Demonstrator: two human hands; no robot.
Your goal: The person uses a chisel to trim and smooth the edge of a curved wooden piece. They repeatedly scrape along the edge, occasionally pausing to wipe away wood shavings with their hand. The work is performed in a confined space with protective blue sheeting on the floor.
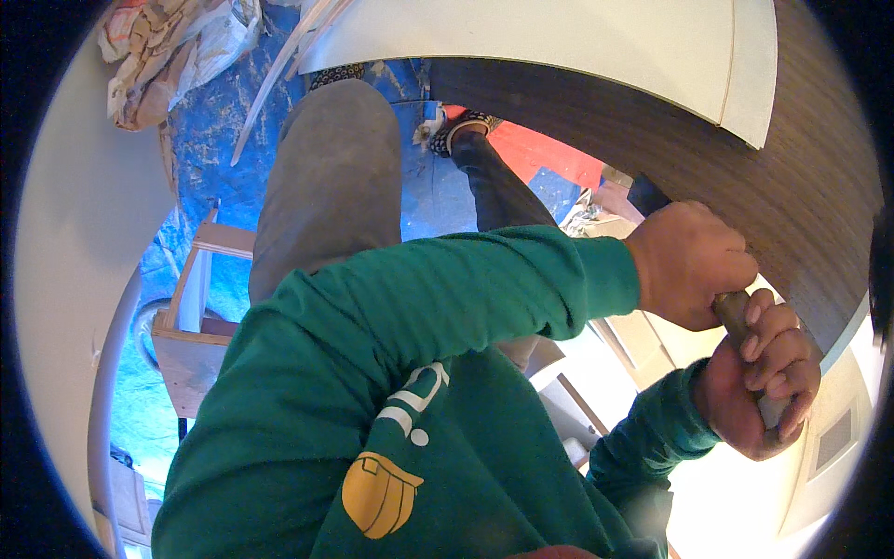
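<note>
Both my hands grip one wooden tool handle (736, 312) at the right of the view. My left hand (689, 261), at the end of a green sleeve that crosses my chest, closes over the upper part of the handle. My right hand (764, 373) wraps the lower part just below it. The handle lies against the edge of a dark wood-grain panel (745, 168). The tool's working end is hidden behind my left hand and the panel.
A white board (559, 37) lies above the dark panel. Below me are my grey trouser leg (326, 186), a shoe (466, 130), a blue tarp (214, 140), a wooden stool frame (196, 307) and crumpled sheeting (168, 47). A white curved wall (65, 279) stands at left.
</note>
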